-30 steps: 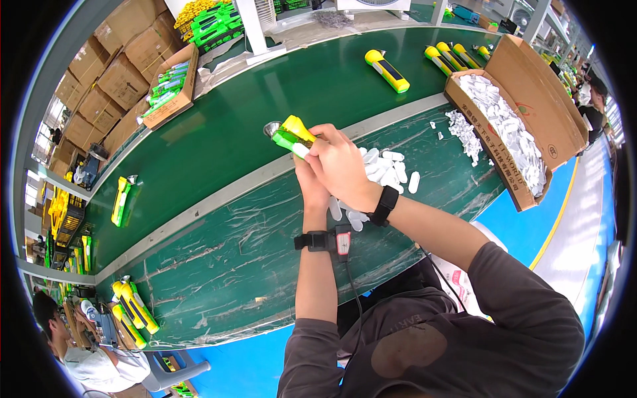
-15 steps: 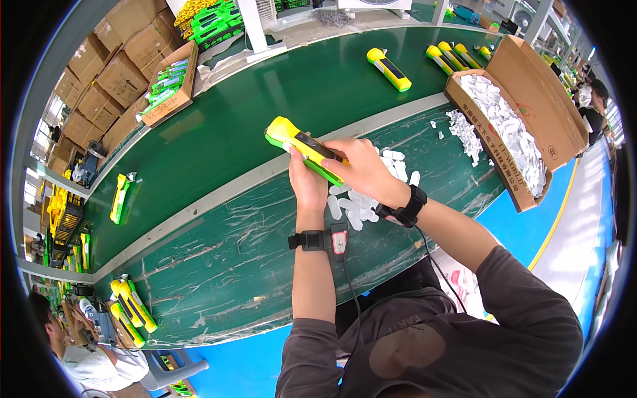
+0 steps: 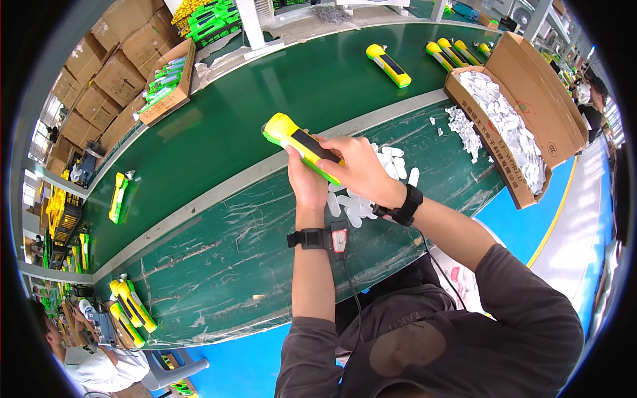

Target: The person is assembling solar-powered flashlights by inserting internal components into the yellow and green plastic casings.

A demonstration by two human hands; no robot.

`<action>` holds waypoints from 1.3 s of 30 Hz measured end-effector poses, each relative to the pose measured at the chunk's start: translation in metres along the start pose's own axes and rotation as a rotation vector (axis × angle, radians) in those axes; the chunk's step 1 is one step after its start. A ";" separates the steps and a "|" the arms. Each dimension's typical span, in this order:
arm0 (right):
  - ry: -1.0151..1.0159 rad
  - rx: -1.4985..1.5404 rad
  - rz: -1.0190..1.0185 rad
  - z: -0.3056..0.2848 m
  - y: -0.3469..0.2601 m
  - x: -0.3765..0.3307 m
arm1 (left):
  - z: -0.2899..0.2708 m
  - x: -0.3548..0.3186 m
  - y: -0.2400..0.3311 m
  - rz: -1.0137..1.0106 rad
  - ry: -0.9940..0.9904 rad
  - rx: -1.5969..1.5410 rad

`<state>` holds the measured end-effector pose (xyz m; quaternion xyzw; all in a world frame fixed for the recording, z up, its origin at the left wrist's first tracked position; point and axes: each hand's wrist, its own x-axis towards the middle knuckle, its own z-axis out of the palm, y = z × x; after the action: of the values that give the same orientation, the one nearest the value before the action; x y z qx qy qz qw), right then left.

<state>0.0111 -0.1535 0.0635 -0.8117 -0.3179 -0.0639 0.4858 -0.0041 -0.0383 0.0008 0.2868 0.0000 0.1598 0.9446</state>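
Observation:
A yellow and green flashlight (image 3: pixel 309 147) with a dark panel along its body is held over the near edge of the conveyor, its wide head pointing to the far left. My left hand (image 3: pixel 307 179) grips it from below and the left side. My right hand (image 3: pixel 361 166) is closed on its tail end, fingers and thumb against the panel; the tips are partly hidden. Just beneath my hands lies a loose pile of white oval plastic pieces (image 3: pixel 355 211), partly covered by my right hand and wrist. Black straps with small devices sit on both wrists.
An open cardboard box (image 3: pixel 494 142) of white pieces stands at right, with a heap of smaller white bits (image 3: pixel 466 134) beside it. More flashlights (image 3: pixel 388 65) lie on the green conveyor (image 3: pixel 232 113) and at the worktable's left end. A person (image 3: pixel 106 365) sits at lower left.
The flashlight has rolled slightly in my hands, so its dark panel faces up more and less green side shows. Its head has shifted a little to the left and away.

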 end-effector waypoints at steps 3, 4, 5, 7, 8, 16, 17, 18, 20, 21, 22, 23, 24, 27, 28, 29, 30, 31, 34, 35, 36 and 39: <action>-0.051 0.046 0.026 -0.005 0.002 0.005 | 0.003 0.000 0.001 -0.029 0.000 -0.020; -0.053 0.074 0.045 -0.006 -0.001 0.005 | 0.005 -0.001 0.001 -0.048 -0.002 -0.026; -0.056 0.102 0.064 -0.007 -0.001 0.005 | 0.007 -0.002 0.002 -0.048 -0.002 -0.028; -0.081 0.128 0.099 -0.008 0.002 0.004 | 0.008 -0.003 0.004 -0.070 -0.004 -0.015; -0.107 0.155 0.133 -0.008 0.005 0.004 | 0.008 -0.002 0.003 -0.070 -0.004 -0.016; -0.248 0.687 0.492 -0.013 0.004 -0.007 | 0.003 -0.001 0.004 -0.003 -0.019 0.031; -0.254 0.628 0.479 -0.013 0.004 -0.008 | 0.005 -0.001 0.003 -0.002 0.004 0.101; -0.248 0.629 0.478 -0.012 0.003 -0.011 | 0.005 0.000 0.002 -0.013 0.011 0.091; -0.184 0.416 0.318 -0.006 0.002 -0.016 | 0.005 -0.001 0.003 -0.012 -0.019 0.074; -0.150 0.311 0.238 -0.005 -0.001 -0.019 | 0.005 -0.002 0.004 -0.006 -0.044 0.056; -0.147 0.472 0.288 -0.007 -0.008 -0.021 | 0.003 -0.001 0.004 -0.011 -0.050 0.077; -0.136 0.476 0.282 -0.011 -0.011 -0.024 | 0.003 -0.002 0.004 -0.012 -0.061 0.085; -0.139 0.702 0.440 -0.018 -0.010 -0.026 | 0.006 -0.003 0.005 -0.056 -0.114 0.043; -0.168 0.803 0.452 -0.039 -0.002 -0.041 | 0.021 -0.006 0.007 -0.173 -0.208 0.040; -0.125 0.572 0.319 -0.046 -0.008 -0.047 | 0.023 -0.010 0.012 -0.166 -0.187 -0.035; -0.077 0.341 0.192 -0.052 -0.013 -0.052 | 0.025 -0.011 0.016 -0.162 -0.165 -0.110; -0.018 0.200 0.097 -0.056 -0.015 -0.060 | 0.034 -0.014 0.018 -0.106 -0.085 -0.042; 0.004 0.213 0.107 -0.064 -0.019 -0.066 | 0.042 -0.015 0.015 -0.094 0.012 -0.003; 0.039 0.147 0.152 -0.091 -0.033 -0.087 | 0.074 -0.028 0.006 -0.090 -0.052 0.105; 0.056 0.163 0.166 -0.100 -0.033 -0.093 | 0.085 -0.033 0.005 -0.076 -0.091 0.078; -0.059 0.127 0.189 -0.109 -0.035 -0.099 | 0.094 -0.037 0.005 -0.055 -0.127 0.052; -0.131 0.068 0.137 -0.125 -0.039 -0.116 | 0.110 -0.046 -0.007 -0.096 -0.274 0.028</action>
<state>-0.0776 -0.2968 0.1097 -0.8169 -0.2948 0.0336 0.4946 -0.0357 -0.1172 0.0852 0.3185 -0.1129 0.0738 0.9383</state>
